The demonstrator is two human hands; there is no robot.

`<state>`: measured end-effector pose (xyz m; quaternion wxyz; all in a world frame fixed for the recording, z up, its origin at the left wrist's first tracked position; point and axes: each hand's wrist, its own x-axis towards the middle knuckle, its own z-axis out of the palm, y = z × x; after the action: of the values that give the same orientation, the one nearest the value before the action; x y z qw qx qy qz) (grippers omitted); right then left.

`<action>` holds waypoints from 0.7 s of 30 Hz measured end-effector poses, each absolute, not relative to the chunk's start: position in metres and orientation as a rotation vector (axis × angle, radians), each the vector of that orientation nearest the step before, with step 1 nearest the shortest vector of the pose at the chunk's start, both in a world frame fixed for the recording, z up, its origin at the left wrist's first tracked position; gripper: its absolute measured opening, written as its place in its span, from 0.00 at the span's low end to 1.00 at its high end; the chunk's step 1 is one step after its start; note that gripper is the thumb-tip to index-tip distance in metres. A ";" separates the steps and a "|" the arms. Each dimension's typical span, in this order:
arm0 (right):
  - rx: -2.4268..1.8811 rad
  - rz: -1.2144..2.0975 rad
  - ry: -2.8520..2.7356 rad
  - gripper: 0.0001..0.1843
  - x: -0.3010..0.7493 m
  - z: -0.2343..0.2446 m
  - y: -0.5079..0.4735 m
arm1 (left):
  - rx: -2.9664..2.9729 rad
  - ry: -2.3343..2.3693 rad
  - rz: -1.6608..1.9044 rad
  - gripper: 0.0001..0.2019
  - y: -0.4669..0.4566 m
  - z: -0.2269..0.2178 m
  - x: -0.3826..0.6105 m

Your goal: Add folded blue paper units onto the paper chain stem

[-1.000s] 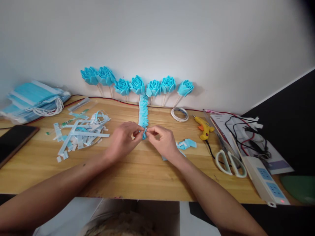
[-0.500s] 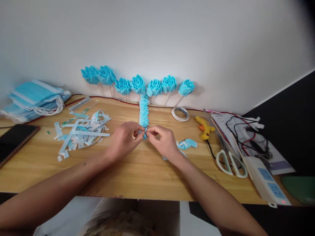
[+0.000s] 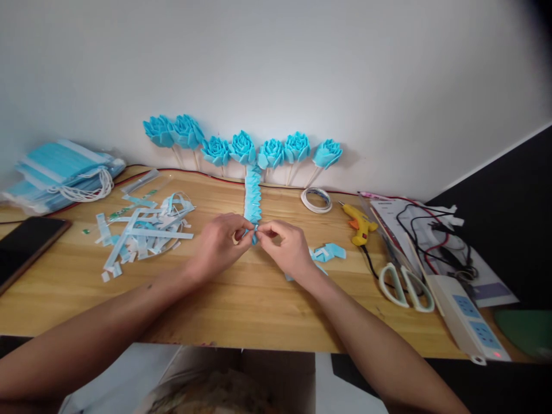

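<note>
My left hand (image 3: 221, 242) and my right hand (image 3: 285, 244) meet over the middle of the table, thumbs and forefingers pinched together. Between the fingertips is a small piece of blue mask fabric (image 3: 254, 236), mostly hidden by them. A long row of overlapping blue fabric petals (image 3: 252, 192) runs from just beyond my fingers toward the wall. Whether the held piece touches the row I cannot tell. Behind it, several blue fabric roses (image 3: 242, 148) on thin sticks lean against the wall. A few loose blue fabric pieces (image 3: 329, 252) lie beside my right wrist.
Left are a pile of cut strips (image 3: 140, 233), a phone (image 3: 30, 247) and a bag of blue masks (image 3: 60, 169). To the right lie a tape roll (image 3: 316, 209), a yellow glue gun (image 3: 359, 224), scissors (image 3: 405, 286), a power strip (image 3: 470, 319) and tangled cables (image 3: 448, 247).
Both hands stay pinched at the same spot over the blue piece. The whole view has shifted very slightly; nothing on the table has visibly moved.
</note>
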<state>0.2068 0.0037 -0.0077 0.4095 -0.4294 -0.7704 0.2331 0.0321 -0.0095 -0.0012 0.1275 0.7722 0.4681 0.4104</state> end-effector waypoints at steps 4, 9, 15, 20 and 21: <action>-1.077 0.581 -1.954 0.05 0.207 -0.007 0.003 | 2.269 1.353 1.207 0.05 -0.009 -0.001 0.032; -1.077 0.570 -1.950 0.05 0.207 -0.007 0.003 | 2.259 1.331 1.219 0.05 -0.009 -0.001 0.031; -1.059 0.547 -1.939 0.05 0.207 -0.007 0.003 | 2.260 1.325 1.217 0.05 -0.009 -0.002 0.031; -1.063 0.551 -1.948 0.05 0.206 -0.008 0.003 | 2.272 1.330 1.211 0.05 -0.009 0.000 0.032; -1.066 0.552 -1.952 0.05 0.206 -0.008 0.003 | 2.276 1.329 1.209 0.05 -0.010 0.001 0.032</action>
<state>0.2064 0.0031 -0.0076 0.4126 -0.4237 -0.7760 0.2194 0.0323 -0.0096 0.0006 0.1207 0.7792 0.4550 0.4138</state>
